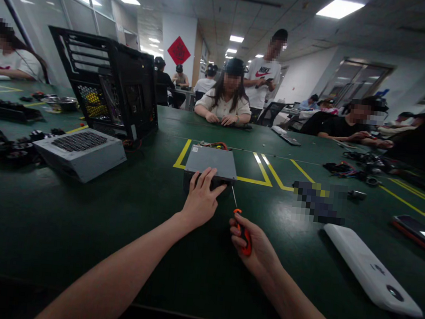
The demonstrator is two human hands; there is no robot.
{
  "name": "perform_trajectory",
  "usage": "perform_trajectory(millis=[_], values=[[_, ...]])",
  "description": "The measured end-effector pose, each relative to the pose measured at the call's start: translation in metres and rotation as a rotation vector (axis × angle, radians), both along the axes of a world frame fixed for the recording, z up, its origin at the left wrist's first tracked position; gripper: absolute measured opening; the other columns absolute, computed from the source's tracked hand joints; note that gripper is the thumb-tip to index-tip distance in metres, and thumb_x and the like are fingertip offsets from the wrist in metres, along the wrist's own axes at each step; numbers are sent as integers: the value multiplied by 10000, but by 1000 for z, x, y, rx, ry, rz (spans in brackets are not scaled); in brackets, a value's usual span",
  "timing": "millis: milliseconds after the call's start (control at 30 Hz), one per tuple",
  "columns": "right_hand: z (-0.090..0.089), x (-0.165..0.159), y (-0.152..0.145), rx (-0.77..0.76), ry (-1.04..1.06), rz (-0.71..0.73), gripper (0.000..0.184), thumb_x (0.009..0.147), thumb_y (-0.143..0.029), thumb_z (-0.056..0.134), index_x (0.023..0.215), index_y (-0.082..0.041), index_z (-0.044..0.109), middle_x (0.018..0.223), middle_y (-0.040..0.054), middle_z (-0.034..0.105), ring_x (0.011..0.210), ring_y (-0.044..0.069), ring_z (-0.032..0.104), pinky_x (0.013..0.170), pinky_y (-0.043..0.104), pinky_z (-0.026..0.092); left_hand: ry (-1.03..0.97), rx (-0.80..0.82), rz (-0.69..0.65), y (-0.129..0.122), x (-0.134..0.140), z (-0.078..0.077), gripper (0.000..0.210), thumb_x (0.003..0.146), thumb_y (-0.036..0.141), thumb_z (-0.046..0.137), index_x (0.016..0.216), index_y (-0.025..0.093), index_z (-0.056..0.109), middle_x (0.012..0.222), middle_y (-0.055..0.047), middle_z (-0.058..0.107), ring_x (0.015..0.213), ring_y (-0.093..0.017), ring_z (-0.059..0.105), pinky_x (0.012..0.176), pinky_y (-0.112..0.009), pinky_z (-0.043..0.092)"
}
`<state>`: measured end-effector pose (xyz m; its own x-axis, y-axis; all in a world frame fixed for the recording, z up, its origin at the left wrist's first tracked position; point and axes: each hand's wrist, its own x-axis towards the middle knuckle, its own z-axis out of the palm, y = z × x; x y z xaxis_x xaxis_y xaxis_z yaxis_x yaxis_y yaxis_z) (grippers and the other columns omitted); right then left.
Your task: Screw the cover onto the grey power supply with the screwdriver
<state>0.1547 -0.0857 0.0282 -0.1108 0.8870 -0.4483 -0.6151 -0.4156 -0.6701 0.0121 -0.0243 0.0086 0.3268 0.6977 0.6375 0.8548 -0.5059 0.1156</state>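
A grey computer power supply (212, 160) stands on the green table straight ahead, with coloured wires behind its far edge. My left hand (202, 196) rests on its near edge, fingers spread over the top and front face, partly hiding the front. In my right hand (253, 241), the fingers are wrapped round the orange and black handle of a screwdriver (247, 238). Its thin shaft points up and left to the power supply's near right corner; whether the tip touches a screw I cannot make out.
A second power supply (85, 152) and an open black computer case (108, 87) stand to the left. At right lie a white oblong device (372, 270), a phone (421, 235) and bundled cables (365, 167). Yellow tape (255, 181) marks the table. A person (225, 98) sits opposite.
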Motion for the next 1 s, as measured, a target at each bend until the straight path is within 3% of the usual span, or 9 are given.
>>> perform_trajectory(millis=[200, 400, 633, 833, 1000], values=[[-2, 0, 0, -15, 43, 120, 252, 883, -288, 379, 798, -133, 558, 623, -2, 473, 444, 38, 418, 379, 113, 377, 2, -5, -5, -1, 0, 0, 429, 744, 119, 497, 1148, 255, 547, 1377, -94, 293, 1309, -262, 204, 1067, -488, 144], [-3, 1, 0, -2, 24, 15, 101, 824, -192, 490, 734, -147, 505, 626, -17, 482, 403, 11, 361, 305, 79, 253, -4, -2, -9, 0, 0, 0, 420, 758, 121, 482, 1152, 254, 545, 1374, -91, 298, 1307, -258, 209, 1065, -494, 145], [-3, 3, 1, -47, 121, 111, 257, 892, -278, 366, 827, -116, 556, 604, -2, 478, 425, 32, 417, 342, 96, 349, -7, 3, -14, -1, 0, 0, 435, 751, 107, 482, 1159, 249, 540, 1368, -100, 302, 1303, -258, 216, 1064, -486, 148], [-3, 2, 2, -16, 85, 8, 122, 844, -157, 453, 733, -140, 501, 616, -3, 502, 396, 17, 380, 295, 78, 271, -1, 2, -17, 0, 0, -1, 441, 738, 113, 505, 1157, 247, 540, 1369, -104, 297, 1301, -265, 216, 1062, -484, 146], [-2, 1, 2, -43, 83, 75, 225, 890, -229, 372, 785, -113, 534, 595, 11, 497, 413, 35, 418, 346, 109, 362, 8, 3, -13, 0, 0, 0, 439, 743, 111, 498, 1159, 244, 539, 1365, -112, 296, 1302, -261, 215, 1061, -483, 147]])
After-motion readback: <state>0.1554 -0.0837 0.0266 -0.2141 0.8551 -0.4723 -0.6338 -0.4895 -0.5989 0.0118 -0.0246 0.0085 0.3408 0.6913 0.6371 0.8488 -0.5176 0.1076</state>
